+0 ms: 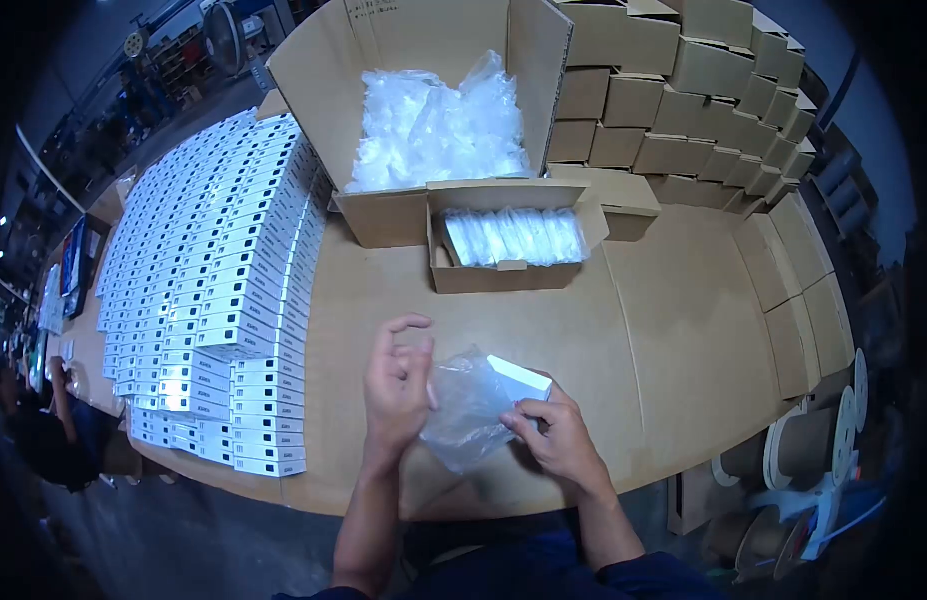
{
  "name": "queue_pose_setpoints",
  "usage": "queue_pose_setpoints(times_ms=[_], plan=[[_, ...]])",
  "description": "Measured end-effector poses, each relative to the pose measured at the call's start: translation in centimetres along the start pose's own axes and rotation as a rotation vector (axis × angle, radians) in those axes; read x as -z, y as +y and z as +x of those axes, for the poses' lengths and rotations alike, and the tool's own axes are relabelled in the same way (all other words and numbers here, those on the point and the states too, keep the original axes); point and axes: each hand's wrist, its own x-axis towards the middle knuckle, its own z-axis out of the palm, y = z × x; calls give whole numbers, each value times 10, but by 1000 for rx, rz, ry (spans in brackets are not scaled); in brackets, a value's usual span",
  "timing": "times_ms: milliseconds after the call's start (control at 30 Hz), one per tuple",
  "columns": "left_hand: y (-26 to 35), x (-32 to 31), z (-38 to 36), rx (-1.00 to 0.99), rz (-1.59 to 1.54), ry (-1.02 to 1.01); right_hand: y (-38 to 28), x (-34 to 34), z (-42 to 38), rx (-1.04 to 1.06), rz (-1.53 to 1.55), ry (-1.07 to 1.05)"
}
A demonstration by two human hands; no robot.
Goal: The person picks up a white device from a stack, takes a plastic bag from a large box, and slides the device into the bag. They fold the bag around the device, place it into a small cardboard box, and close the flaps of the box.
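Note:
In the head view, my right hand (560, 437) grips a small flat white box (521, 377), thumb on the near side and fingers behind it. A clear plastic bag (466, 415) hangs crumpled over the left part of this box. My left hand (395, 385) is raised at the bag's left edge, with its index finger bent and apart from the thumb. Beyond both hands stands an open cardboard box (503, 280) packed with a row of white items in clear plastic.
At left rise tall stacks of white boxes (268, 400). A large open carton (393, 222) of clear bags (438, 125) stands at the back. Brown cardboard boxes (711, 70) are stacked back right, above the table (683, 330). Spools (813, 435) stand at right. Another person (53, 430) is far left.

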Motion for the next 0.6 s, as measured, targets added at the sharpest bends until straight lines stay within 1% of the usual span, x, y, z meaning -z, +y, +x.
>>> queue_pose_setpoints(times_ms=[67, 100, 133, 200, 233, 333, 433, 533, 567, 600], plan=[[-31, 8, 10, -120, -212, 87, 5, -3, -7, -87, 47, 69], [-34, 8, 14, -184, -427, 86, 6, -3, -7, -127, 69, 105], [-36, 4, 10, -183, -468, 91, 7, -4, -6, -91, 52, 154], [-35, -11, -6, -173, -553, 101, 6, -6, -6, -23, 14, 253], [-41, 0, -15, 10, -585, -95, 13, -8, -6, -74, 20, 266], [-46, -21, -36, 103, -393, -172, 19, -11, -2, -12, 66, 317], [-49, -22, -34, 259, -210, -219, 12, -8, -1, 51, 8, 233], [-51, -27, -40, 18, -14, -59, 11, 5, -1, -17, 147, 271], [-52, -27, -40, -22, 14, -68, 7, 19, 3, -12, 172, 255], [-51, -25, -40, -23, 49, -91, 19, 26, 3, -43, 175, 293]])
